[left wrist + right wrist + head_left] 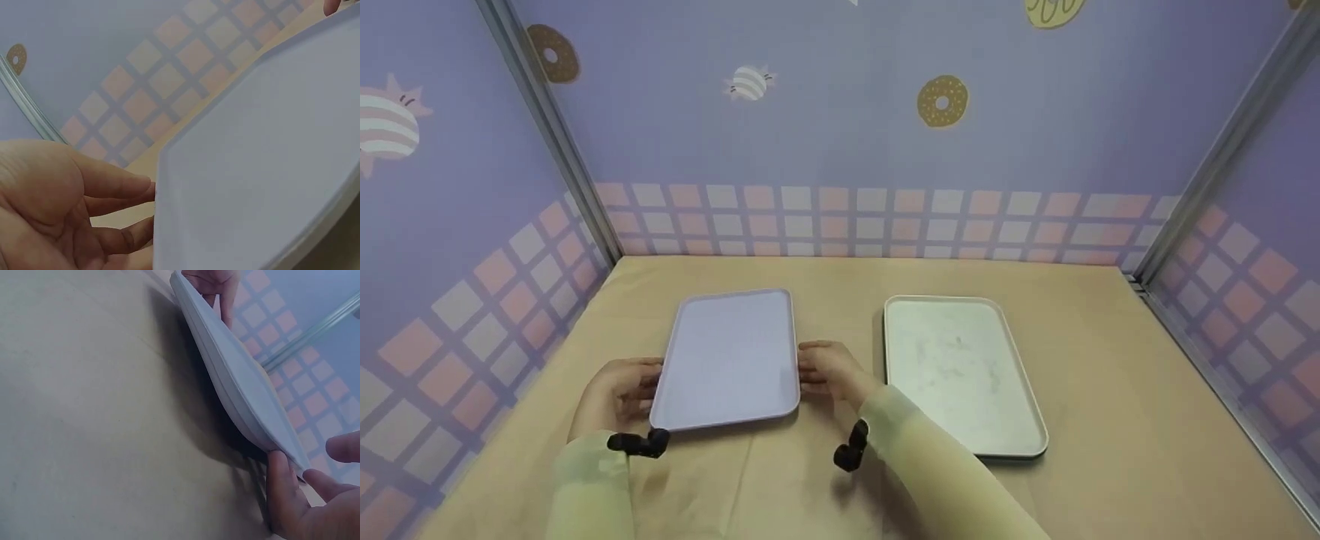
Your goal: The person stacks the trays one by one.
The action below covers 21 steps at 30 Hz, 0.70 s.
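A lavender rectangular tray (727, 356) lies between my two hands, its near end tilted toward me. At its left edge, my left hand (615, 390) grips the rim; in the left wrist view the fingers (126, 236) reach behind the edge. My right hand (834, 367) holds the opposite edge, with fingertips (278, 467) right at the rim in the right wrist view and one digit standing apart. A dark shadow shows under the tray there. To the right of this hand lies an off-white tray (956, 375) with grey smudges, on top of something darker.
A tan cloth covers the table (1110, 360). Lavender walls (840, 135) with checks and doughnut pictures enclose the back and both sides, with metal posts (559, 142) at the corners. A black wrist strap (851, 446) circles each sleeve.
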Each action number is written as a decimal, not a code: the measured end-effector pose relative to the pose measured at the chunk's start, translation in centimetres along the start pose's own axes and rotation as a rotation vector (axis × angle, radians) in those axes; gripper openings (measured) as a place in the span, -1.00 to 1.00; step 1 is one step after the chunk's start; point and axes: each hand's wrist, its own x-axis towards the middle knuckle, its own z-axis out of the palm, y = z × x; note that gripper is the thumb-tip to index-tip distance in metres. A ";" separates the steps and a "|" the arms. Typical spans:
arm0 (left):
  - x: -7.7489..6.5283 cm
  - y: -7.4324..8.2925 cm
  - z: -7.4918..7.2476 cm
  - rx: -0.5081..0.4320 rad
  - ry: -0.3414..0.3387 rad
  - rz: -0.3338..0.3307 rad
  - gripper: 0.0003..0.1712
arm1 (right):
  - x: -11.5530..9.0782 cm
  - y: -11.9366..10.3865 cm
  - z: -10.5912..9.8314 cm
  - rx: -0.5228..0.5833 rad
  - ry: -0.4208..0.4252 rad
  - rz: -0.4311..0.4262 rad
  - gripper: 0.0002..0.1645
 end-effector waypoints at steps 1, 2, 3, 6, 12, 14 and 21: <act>0.0 0.0 -0.1 -0.014 -0.007 0.004 -0.37 | 0.0 0.0 0.0 -0.005 0.001 -0.001 -0.46; 0.1 -0.1 -0.1 -0.024 -0.016 0.012 -0.37 | 0.0 0.0 -0.1 -0.009 0.004 -0.003 -0.48; 0.2 -0.2 -0.2 -0.025 -0.029 0.025 -0.36 | 0.1 0.0 -0.1 -0.010 0.008 -0.005 -0.50; 0.2 -0.5 -0.1 -0.044 -0.055 0.045 -0.32 | 0.2 0.1 -0.3 -0.012 0.016 -0.007 -0.54; 0.3 -1.1 -0.1 -0.110 -0.105 0.065 -0.21 | 0.4 0.3 -0.7 -0.018 0.019 -0.003 -0.50; 0.3 -1.3 -0.2 -0.130 -0.109 0.067 -0.18 | 0.4 0.3 -0.9 -0.020 0.015 -0.003 -0.48; 0.3 -1.8 -0.3 -0.139 -0.127 0.074 -0.18 | 0.6 0.4 -1.2 -0.024 0.000 0.006 -0.44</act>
